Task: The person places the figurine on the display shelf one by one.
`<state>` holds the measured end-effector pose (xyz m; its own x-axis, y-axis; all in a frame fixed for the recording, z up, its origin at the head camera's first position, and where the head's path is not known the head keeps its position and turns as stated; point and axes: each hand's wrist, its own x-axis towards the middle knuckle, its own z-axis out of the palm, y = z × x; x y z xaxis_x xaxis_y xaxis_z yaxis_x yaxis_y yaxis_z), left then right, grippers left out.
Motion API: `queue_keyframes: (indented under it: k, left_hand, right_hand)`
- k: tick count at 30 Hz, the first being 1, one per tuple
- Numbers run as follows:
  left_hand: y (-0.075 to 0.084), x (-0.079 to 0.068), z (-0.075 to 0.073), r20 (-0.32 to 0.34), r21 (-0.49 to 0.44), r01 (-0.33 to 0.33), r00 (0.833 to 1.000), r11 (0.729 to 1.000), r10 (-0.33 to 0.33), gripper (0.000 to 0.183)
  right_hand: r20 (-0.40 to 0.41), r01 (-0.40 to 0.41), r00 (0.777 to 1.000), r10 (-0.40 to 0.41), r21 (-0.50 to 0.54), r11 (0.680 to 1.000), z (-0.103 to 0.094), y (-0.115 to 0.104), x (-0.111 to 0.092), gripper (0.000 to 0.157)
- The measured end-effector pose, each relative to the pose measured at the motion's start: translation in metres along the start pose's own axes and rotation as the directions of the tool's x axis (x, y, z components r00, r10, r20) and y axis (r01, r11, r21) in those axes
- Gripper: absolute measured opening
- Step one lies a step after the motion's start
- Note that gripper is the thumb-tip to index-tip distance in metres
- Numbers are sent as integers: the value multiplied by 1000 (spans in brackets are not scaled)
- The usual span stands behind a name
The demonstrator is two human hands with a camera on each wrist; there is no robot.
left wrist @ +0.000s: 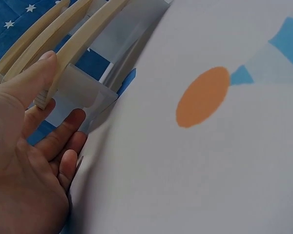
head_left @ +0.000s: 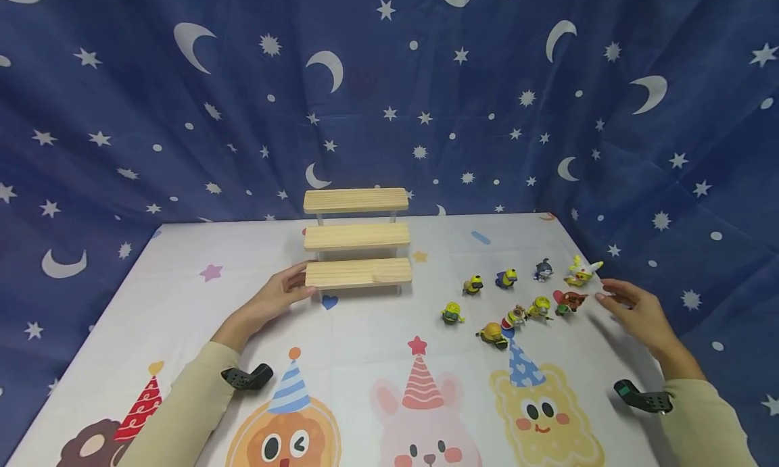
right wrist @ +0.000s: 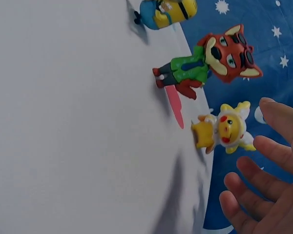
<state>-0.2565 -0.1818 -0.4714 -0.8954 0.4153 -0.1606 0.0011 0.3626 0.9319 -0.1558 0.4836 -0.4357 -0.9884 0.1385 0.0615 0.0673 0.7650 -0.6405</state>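
A three-tier display stand (head_left: 358,236) with pale wooden planks on clear supports stands at the back of the table. My left hand (head_left: 281,292) holds the left end of its lowest plank (left wrist: 90,35), thumb on top and index finger beneath; the other fingers curl below by the clear support (left wrist: 83,85). On the right, my right hand (head_left: 638,313) reaches out with spread fingers, nothing in them. Nearest to it are a fox figurine (right wrist: 188,70) in a green shirt and a yellow figurine (right wrist: 227,129) in a white eared hood, both upright on the table.
Left of these stand several more small figurines, among them a grey one (head_left: 543,269), a yellow-and-green one (head_left: 451,313) and a tan-backed one (head_left: 493,334). A white cloth (head_left: 377,359) with party animals covers the table. A blue star-and-moon curtain (head_left: 365,115) hangs behind and beside it.
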Motion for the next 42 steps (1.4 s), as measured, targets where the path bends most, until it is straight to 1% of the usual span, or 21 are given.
queue_keyframes:
  k: [4,7,10,12,14,18,20,21,23,30,36,39,42]
  left_hand:
    - [1,1,0,10,-12,-10,1000,1000,11,80]
    - [1,1,0,5,-16,-7,1000,1000,7,80]
    - [0,-1,0,1,-9,-4,1000,1000,4,81]
    - [0,1,0,0,-2,-6,1000,1000,6,81]
    - [-2,0,0,-1,3,-6,1000,1000,6,81]
    - [-5,-2,0,-2,3,-7,1000,1000,7,82]
    - [-5,-2,1,2,1,-5,1000,1000,5,82]
    - [-4,-2,1,4,-2,-3,1000,1000,3,82]
    - [-3,-1,1,0,0,8,1000,1000,-8,82]
    - [-1,1,0,2,3,1,1000,1000,-1,82]
    - [1,1,-1,1,-9,5,1000,1000,-5,82]
    - [3,0,-1,-3,-11,3,1000,1000,-3,81]
    - [2,-2,0,-1,-9,14,1000,1000,-14,82]
  right_hand:
    - [-27,-27,999,27,18,999,1,6,6,63]
    - [-35,-62,997,64,35,997,2,9,13,68]
    - [-23,-106,994,108,97,990,2,10,21,76]
    - [-16,-152,988,156,156,976,0,10,27,81]
    - [7,-202,979,205,206,958,0,10,34,84]
    - [84,-256,966,243,232,938,0,11,43,88]
    - [117,-253,966,231,227,941,-1,11,46,89]
    - [133,-239,968,214,216,947,-1,12,47,89]
    - [142,-234,968,207,215,948,-1,13,50,87]
    - [159,-171,977,140,201,965,-2,15,59,81]
    - [179,-170,975,130,224,960,-2,14,64,76]
    - [197,-163,973,118,234,958,-2,15,65,69]
    - [202,-173,971,129,220,960,-2,17,65,61]
